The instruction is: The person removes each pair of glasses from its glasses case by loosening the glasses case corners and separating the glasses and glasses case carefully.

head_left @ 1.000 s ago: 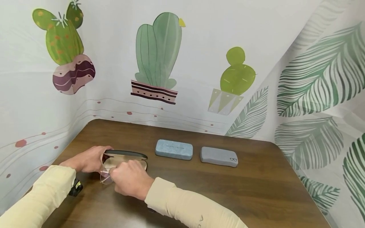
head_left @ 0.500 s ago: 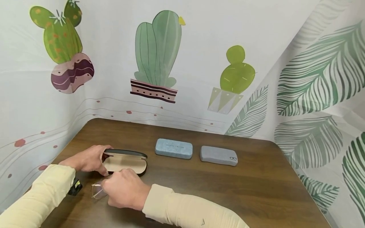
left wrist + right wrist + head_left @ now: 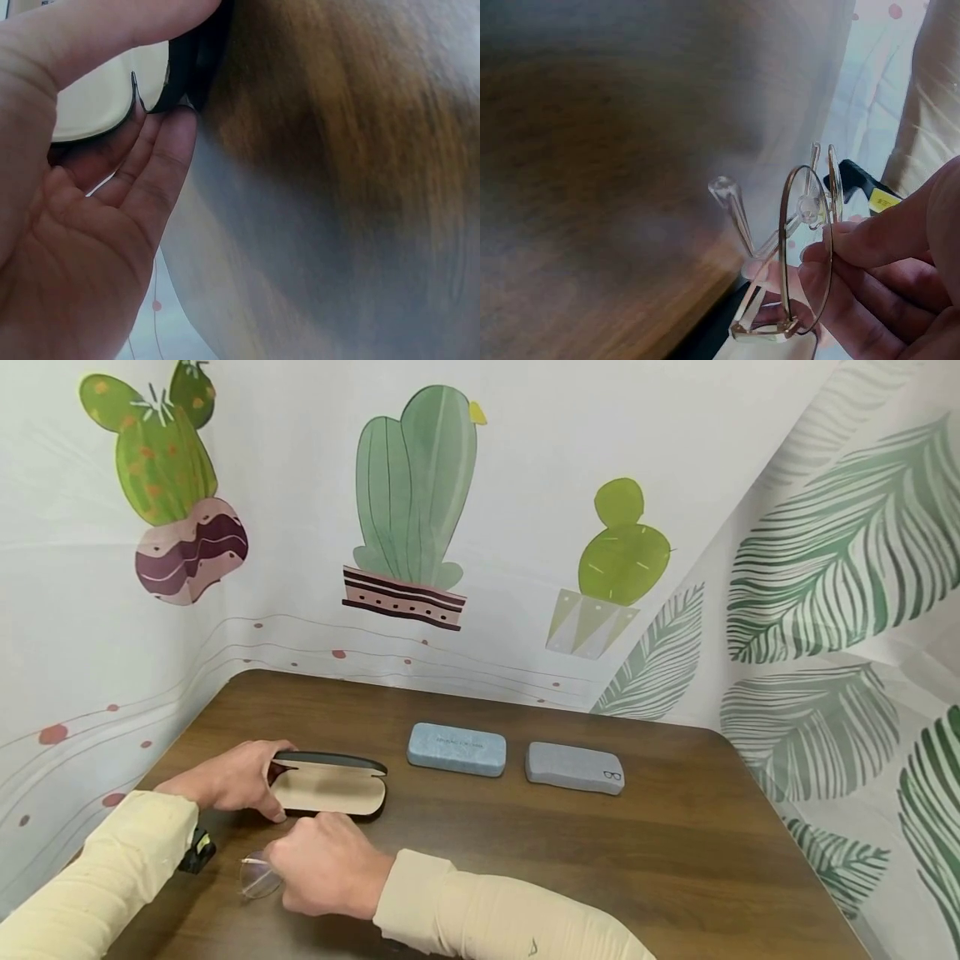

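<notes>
An opened dark eyeglass case (image 3: 326,789) with a beige lining lies at the left of the table. My left hand (image 3: 236,777) grips its left end, thumb at the front and fingers behind; in the left wrist view the fingers (image 3: 161,157) reach the case's dark edge. In front of the case, my right hand (image 3: 330,864) pinches a pair of thin metal-rimmed eyeglasses (image 3: 784,255) between thumb and fingers. A clear round lens (image 3: 258,877) sticks out left of that hand in the head view, while the rest is hidden behind it. The right wrist view shows the temples and their clear tips.
A light blue case (image 3: 457,750) and a grey case (image 3: 574,768) with a small glasses drawing sit closed farther back on the brown table (image 3: 660,860). Behind stands a white cloth (image 3: 525,460) printed with cacti and leaves.
My right hand has drawn the eyeglasses from the case's opening toward me and slightly left. The beige lining shows fully now. My left hand stays at the case, its thumb lower at the front.
</notes>
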### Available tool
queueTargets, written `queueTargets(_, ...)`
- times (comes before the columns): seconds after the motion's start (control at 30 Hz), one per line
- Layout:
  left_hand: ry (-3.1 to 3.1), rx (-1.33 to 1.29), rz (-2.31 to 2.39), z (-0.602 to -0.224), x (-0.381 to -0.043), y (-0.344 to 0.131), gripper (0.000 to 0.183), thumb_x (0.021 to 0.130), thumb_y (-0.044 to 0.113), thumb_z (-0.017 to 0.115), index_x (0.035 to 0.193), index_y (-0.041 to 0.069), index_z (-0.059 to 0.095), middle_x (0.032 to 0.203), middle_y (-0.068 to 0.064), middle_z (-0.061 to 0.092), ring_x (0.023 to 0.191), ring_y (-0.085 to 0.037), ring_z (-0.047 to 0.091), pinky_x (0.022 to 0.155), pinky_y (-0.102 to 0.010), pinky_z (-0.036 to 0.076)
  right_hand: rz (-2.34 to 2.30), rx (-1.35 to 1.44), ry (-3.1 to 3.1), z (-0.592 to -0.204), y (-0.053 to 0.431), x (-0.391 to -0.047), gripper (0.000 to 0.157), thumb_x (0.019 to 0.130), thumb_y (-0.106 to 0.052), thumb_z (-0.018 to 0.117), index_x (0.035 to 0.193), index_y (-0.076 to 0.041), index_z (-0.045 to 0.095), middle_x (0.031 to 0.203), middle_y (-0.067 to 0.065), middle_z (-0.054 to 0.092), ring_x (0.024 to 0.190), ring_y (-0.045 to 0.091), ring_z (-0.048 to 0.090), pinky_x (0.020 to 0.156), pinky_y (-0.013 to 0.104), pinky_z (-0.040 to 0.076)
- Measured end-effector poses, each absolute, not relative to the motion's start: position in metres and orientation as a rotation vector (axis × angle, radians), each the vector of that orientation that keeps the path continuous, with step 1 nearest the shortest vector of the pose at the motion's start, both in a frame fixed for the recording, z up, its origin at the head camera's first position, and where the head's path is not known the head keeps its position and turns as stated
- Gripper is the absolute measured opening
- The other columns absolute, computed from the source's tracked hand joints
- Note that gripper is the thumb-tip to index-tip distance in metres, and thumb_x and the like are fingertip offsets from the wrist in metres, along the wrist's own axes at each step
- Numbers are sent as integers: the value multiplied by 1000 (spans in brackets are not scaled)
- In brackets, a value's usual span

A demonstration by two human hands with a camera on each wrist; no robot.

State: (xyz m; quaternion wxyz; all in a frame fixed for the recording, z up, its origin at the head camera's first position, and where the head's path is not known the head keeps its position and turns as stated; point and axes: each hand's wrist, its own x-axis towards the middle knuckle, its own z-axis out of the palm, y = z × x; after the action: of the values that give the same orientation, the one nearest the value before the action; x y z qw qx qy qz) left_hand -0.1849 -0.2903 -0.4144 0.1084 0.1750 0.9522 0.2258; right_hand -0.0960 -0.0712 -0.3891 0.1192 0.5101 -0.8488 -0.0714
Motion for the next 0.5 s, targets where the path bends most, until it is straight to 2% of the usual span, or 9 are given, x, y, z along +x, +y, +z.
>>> queueTargets(0.5,2797,503,653,-414,-186,-291,89,52,31,97,127,1,62,104,-2,70,92,-17,59,83,-37,51,-133,1495,-2545,-406,-72,-110,19,72,-25,82,72,-36,66,57,-20,57,51,-2,48,48,20,40)
